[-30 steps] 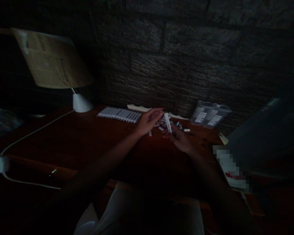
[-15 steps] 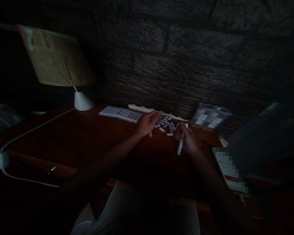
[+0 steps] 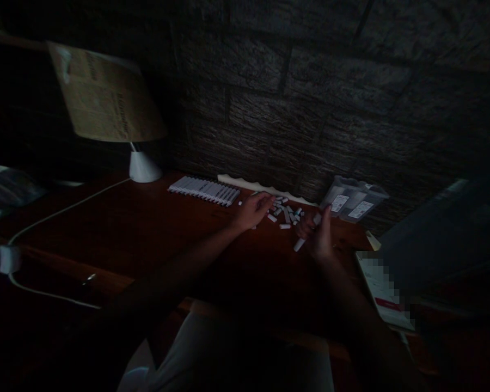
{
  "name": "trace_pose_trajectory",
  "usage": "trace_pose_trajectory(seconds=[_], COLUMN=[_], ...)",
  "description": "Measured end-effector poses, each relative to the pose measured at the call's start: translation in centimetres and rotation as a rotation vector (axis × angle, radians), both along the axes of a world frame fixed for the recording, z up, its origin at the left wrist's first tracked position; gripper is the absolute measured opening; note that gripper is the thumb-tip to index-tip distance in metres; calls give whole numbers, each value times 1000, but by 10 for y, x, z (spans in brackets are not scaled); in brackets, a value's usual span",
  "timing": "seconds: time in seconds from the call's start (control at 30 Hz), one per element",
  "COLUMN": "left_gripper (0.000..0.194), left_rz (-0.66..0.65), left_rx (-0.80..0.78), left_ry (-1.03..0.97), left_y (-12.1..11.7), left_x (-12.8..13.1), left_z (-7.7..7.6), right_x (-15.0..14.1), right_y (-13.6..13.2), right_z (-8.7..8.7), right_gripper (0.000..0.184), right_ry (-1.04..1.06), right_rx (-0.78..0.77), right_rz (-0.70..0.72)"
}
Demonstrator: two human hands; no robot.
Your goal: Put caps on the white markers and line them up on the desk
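Observation:
In my right hand [image 3: 320, 237] is a white marker [image 3: 300, 244], gripped by closed fingers and slanting down to the left. My left hand [image 3: 255, 211] reaches over the left side of a pile of small white caps [image 3: 286, 213]. Its fingers stretch towards the pile, and part of the pile is hidden behind them; whether they touch a cap is too dark to tell. Left of that hand, a row of white markers [image 3: 204, 190] lies side by side on the wooden desk [image 3: 147, 228].
Clear plastic cases [image 3: 349, 201] with labels stand behind my right hand. A lamp [image 3: 145, 166] with a printed shade is at the back left, its cord [image 3: 69, 201] crossing the desk. A pale wavy-edged strip [image 3: 261, 188] lies along the brick wall. A flat white item [image 3: 381, 288] rests at right.
My left hand has shifted right and slightly down over the caps. The right hand has turned, its thumb now raised, with the marker still held. The view has moved slightly.

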State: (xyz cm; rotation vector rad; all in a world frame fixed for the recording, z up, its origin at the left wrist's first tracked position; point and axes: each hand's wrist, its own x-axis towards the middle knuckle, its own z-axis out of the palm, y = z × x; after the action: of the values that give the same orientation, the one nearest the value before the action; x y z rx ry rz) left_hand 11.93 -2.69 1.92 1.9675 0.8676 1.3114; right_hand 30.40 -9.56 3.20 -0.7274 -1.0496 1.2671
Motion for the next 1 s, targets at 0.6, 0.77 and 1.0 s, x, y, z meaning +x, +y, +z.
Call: trace_pose_trajectory(seconds=[0.6,0.77,1.0], left_gripper=[35,36,32], left_rz=[-238,-298,-304], left_rx=[230,264,225], left_ry=[464,555,508], left_y=[-11,-12,-7], left_x=[4,7,3], left_z=[-9,-12,-21], right_x=[3,-3,-5], right_y=[3,5,7], right_z=[4,3,-1], right_gripper=[62,66,68], right_ry=[-48,-93,-83], right_rx=[-5,-32,-39], right_rz=[-89,-111,-128])
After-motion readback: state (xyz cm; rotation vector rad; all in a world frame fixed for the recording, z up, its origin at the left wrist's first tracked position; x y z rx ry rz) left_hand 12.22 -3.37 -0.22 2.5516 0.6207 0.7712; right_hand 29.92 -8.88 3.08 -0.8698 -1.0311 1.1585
